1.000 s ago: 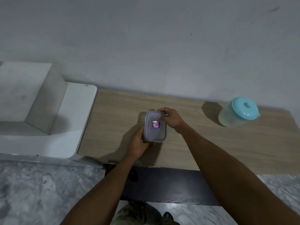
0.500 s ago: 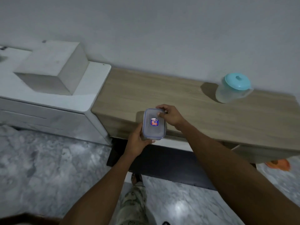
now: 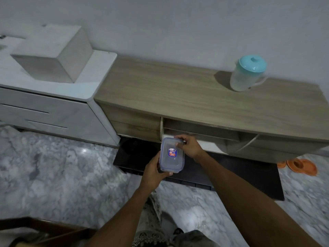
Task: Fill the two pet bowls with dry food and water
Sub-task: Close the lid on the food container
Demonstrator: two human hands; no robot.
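Observation:
I hold a small clear plastic container [image 3: 171, 155] with a blue-rimmed lid and a red-blue sticker, in front of the wooden cabinet and above the floor. My left hand [image 3: 153, 172] grips its near end from below. My right hand [image 3: 188, 146] holds its far right corner, fingers on the lid edge. What is inside the container cannot be made out. A translucent jug [image 3: 246, 75] with a turquoise lid stands on the cabinet top at the far right. An orange dish-like thing [image 3: 300, 165], perhaps the pet bowls, lies on the floor at the right, partly hidden by the cabinet.
The long wooden cabinet [image 3: 178, 93] stands against the wall with open shelves below. A white counter [image 3: 53, 82] with a box-shaped block adjoins it on the left. A dark mat [image 3: 240, 175] lies on the marble floor [image 3: 62, 172]. Dark wooden furniture [image 3: 44, 230] sits at bottom left.
The container has left the cabinet top and come down and toward me in both hands. My view has pulled back, showing the cabinet front, the floor and the orange thing.

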